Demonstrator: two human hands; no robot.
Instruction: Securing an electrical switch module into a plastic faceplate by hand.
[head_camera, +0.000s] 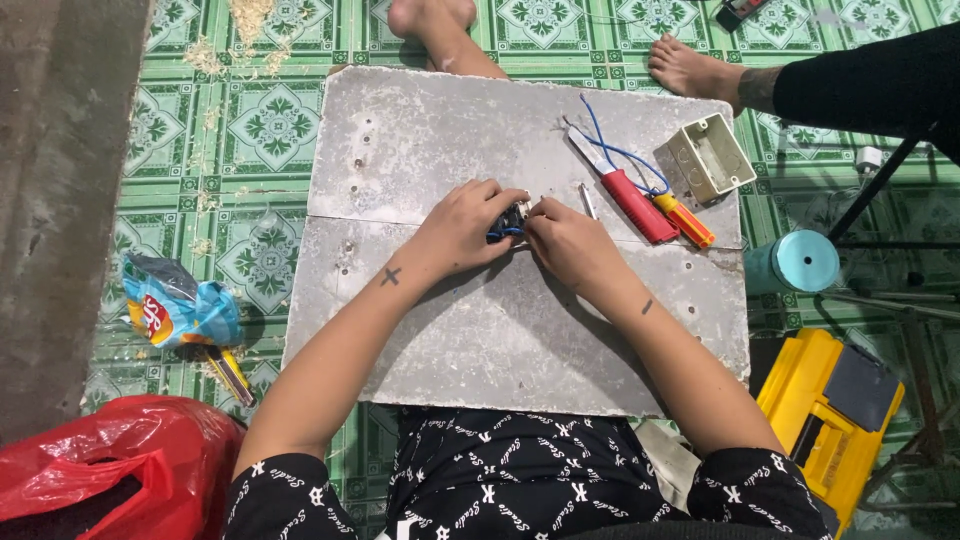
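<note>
At the bottom of the frame the person's lap shows in black patterned cloth, and a grey, scuffed board (500, 330) lies across it, split by a seam running left to right through its middle. Under it spreads a green floor (260, 130) of patterned tiles, strewn with wood shavings toward the upper left; a dull concrete wall (50, 200) fills the left edge.

In the lower left sits a red plastic bag (110, 465), and above it a crumpled blue snack packet (175, 310). In the lower right lies a yellow tool case (815, 420), with a pale blue roll (795, 262) just above it.

At the centre of the board the left hand (460, 228) and the right hand (570, 245) meet, both with fingers curled round a small black fitting (510, 220) with a blue wire at it; the fingers hide most of it.

To the right of the hands lie a red-handled tool (632, 203) and an orange-handled screwdriver (686, 221), touching side by side, with a loose blue wire (615, 150) looping over them. A cream wall box (707, 157) rests open side up near the board's upper right corner.

Along the top, two bare feet rest on the tiles, one at centre (430, 15) and one at right (690, 68).
</note>
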